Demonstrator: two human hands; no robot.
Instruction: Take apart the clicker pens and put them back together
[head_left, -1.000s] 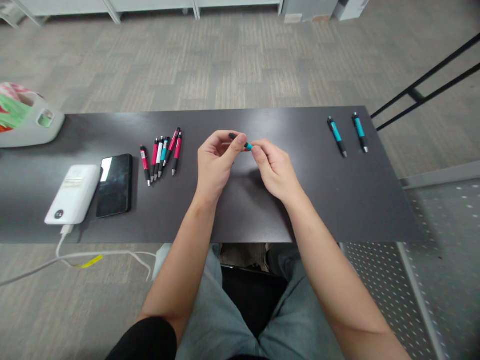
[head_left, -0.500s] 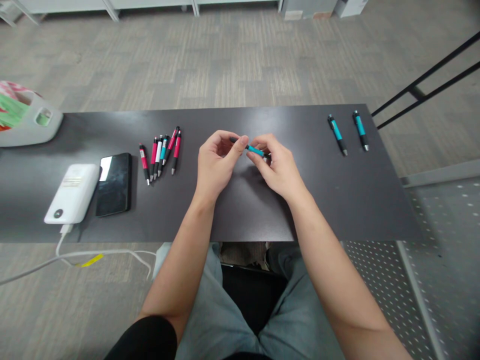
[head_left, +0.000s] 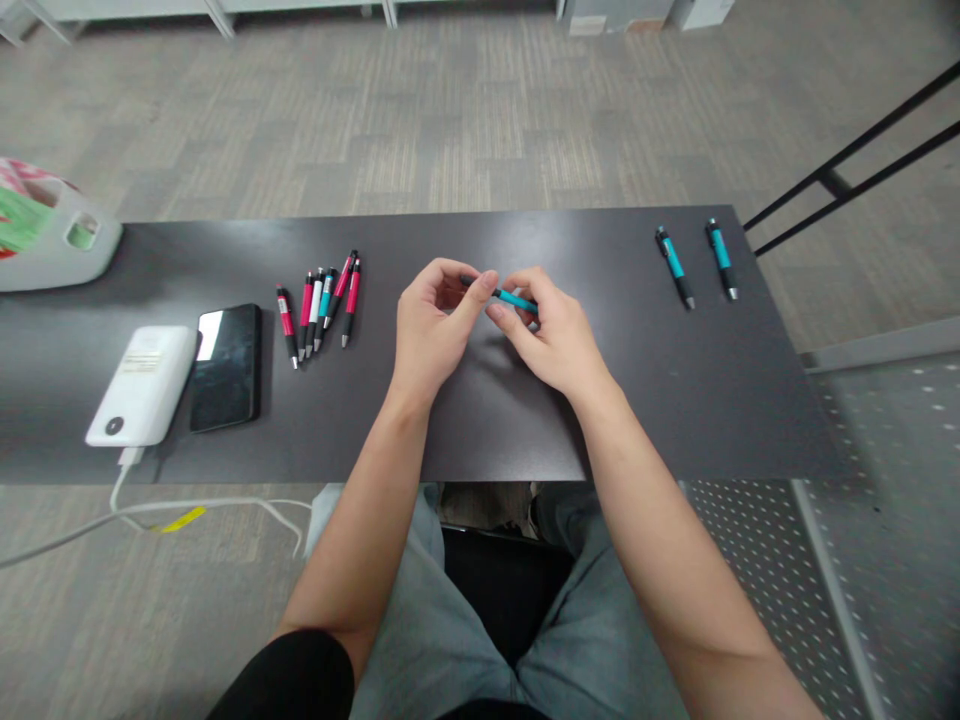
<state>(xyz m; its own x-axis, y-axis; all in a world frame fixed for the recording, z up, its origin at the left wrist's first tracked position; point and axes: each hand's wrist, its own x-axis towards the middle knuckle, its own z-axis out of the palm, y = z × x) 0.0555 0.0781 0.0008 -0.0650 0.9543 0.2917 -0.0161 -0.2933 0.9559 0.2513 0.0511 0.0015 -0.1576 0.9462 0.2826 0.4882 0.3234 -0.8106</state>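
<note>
A blue pen with black parts (head_left: 516, 300) is held between both hands above the middle of the dark table. My left hand (head_left: 440, 325) pinches its black end between thumb and fingers. My right hand (head_left: 553, 325) has its fingers closed round the blue part, and the far tip is hidden by them. To the left lies a group of several pens: red ones (head_left: 286, 325), a white one (head_left: 315, 312) and a blue one (head_left: 325, 305). Two blue pens, one (head_left: 675, 267) left of the other (head_left: 721, 259), lie apart near the table's right end.
A black phone (head_left: 226, 368) and a white power bank (head_left: 142, 385) with a cable (head_left: 124, 480) lie on the left of the table (head_left: 480, 440). A white basket (head_left: 97, 250) stands at the far left. Black rails (head_left: 862, 170) rise beyond the right edge.
My right thumb and fingers have shifted slightly along the blue pen, and its far end is now more hidden. My left hand has hardly moved.
</note>
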